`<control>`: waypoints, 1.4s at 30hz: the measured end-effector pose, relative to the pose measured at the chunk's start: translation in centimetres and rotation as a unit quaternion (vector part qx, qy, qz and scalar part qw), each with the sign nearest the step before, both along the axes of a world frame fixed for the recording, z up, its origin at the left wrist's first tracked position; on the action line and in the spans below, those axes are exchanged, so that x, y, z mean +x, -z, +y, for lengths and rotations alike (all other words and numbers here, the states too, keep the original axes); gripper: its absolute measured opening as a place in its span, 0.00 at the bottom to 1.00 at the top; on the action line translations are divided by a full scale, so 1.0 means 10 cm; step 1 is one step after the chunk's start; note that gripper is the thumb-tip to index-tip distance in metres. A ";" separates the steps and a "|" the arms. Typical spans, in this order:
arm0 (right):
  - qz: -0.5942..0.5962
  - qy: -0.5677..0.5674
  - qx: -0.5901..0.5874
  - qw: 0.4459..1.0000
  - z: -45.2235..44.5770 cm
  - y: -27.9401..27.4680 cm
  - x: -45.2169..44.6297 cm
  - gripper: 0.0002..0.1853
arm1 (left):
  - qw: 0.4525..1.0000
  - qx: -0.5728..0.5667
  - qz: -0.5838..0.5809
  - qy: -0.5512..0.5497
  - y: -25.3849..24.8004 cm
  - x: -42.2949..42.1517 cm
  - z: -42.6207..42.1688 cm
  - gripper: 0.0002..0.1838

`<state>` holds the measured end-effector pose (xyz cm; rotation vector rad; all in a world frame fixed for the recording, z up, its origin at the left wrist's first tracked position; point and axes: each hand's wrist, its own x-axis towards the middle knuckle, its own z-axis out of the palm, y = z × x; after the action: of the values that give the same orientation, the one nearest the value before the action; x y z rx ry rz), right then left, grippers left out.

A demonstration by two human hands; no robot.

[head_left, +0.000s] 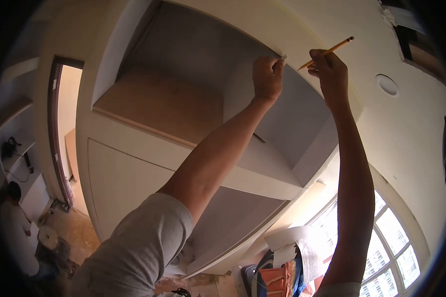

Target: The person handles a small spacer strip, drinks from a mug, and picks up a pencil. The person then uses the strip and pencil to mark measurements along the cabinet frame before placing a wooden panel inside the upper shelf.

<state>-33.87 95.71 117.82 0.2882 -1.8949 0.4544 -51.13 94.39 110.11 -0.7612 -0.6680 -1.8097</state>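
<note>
Both of my arms reach up to the top edge of a pale built-in cabinet (129, 143). My left hand (268, 76) is closed at the upper frame, pinching a small light-coloured piece (283, 57) too small to make out. To its right, my right hand (329, 74) grips a yellow pencil (339, 45) between thumb and fingers. The pencil's tip points down and left at the frame's edge, close to my left hand; whether it touches cannot be made out. Behind the hands are the cabinet's open compartments, one with a brown wooden board (168, 106) as its floor.
A person (15, 227) is low at the far left, near shelves and a doorway (69, 114). Bags and papers (282, 267) lie below, beside a bright gridded window (391, 237). The ceiling (371, 44) has a round fitting (387, 85) and a broken opening.
</note>
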 end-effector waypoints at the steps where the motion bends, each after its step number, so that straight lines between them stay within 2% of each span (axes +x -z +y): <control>1: 0.002 -0.003 0.021 1.000 -0.02 -0.02 -0.02 0.22 | 1.000 0.005 0.000 -0.008 0.01 0.01 0.00 0.09; 4: 0.004 -0.005 0.048 0.999 -0.04 -0.09 -0.12 0.22 | 0.998 -0.054 -0.004 -0.010 0.02 0.01 -0.06 0.08; 7: 0.006 0.004 0.047 0.999 -0.05 -0.15 -0.26 0.21 | 1.000 0.003 0.000 -0.004 0.02 0.01 0.00 0.08; 11: 0.017 0.000 0.034 0.999 -0.08 -0.13 -0.42 0.20 | 1.000 -0.001 0.000 -0.030 0.00 -0.03 0.02 0.07; 13: 0.027 0.008 0.050 0.998 -0.10 -0.09 -0.49 0.19 | 0.995 0.071 0.024 -0.059 -0.04 -0.05 0.04 0.17; 15: 0.037 0.015 0.065 0.997 -0.08 -0.07 -0.56 0.18 | 0.997 0.050 0.019 -0.052 -0.03 -0.05 0.03 0.16; 17: 0.050 0.050 0.134 0.988 -0.06 -0.05 -0.60 0.15 | 0.998 0.028 0.013 -0.045 -0.03 -0.05 0.02 0.16; 19: 0.048 0.050 0.144 0.987 -0.04 -0.01 -0.62 0.14 | 0.995 0.078 0.028 -0.058 -0.04 -0.02 0.03 0.15; 23: 0.067 0.047 0.201 0.976 0.04 0.01 -0.70 0.12 | 0.995 0.076 0.019 -0.055 -0.04 -0.04 0.03 0.14; 27: 0.050 0.065 0.207 0.975 0.09 0.04 -0.73 0.11 | 0.998 0.039 0.016 -0.044 -0.03 -0.05 0.02 0.14; 29: 0.085 0.073 0.257 0.960 0.09 0.05 -0.75 0.11 | 0.999 0.015 0.005 -0.035 -0.03 -0.04 0.01 0.14; 33: 0.061 0.089 0.248 0.963 0.08 0.06 -0.75 0.11 | 0.997 0.056 0.036 -0.029 -0.03 0.00 -0.01 0.15; 35: 0.092 0.084 0.280 0.952 0.08 0.07 -0.75 0.10 | 0.996 0.064 0.036 -0.045 -0.01 0.01 -0.01 0.15; 37: 0.085 0.086 0.263 0.957 0.07 0.10 -0.76 0.10 | 0.999 0.006 -0.006 -0.036 0.05 0.03 -0.02 0.06; 41: 0.072 0.133 0.254 0.955 0.07 0.15 -0.75 0.12 | 0.999 -0.014 -0.027 -0.033 0.00 -0.03 0.03 0.05; 42: 0.071 0.132 0.254 0.955 0.06 0.16 -0.75 0.12 | 0.999 0.018 -0.007 -0.041 -0.03 -0.04 0.03 0.10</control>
<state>-41.38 96.34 116.17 0.3852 -1.8500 -0.2389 -51.50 94.66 110.37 -0.6877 -0.6643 -1.7488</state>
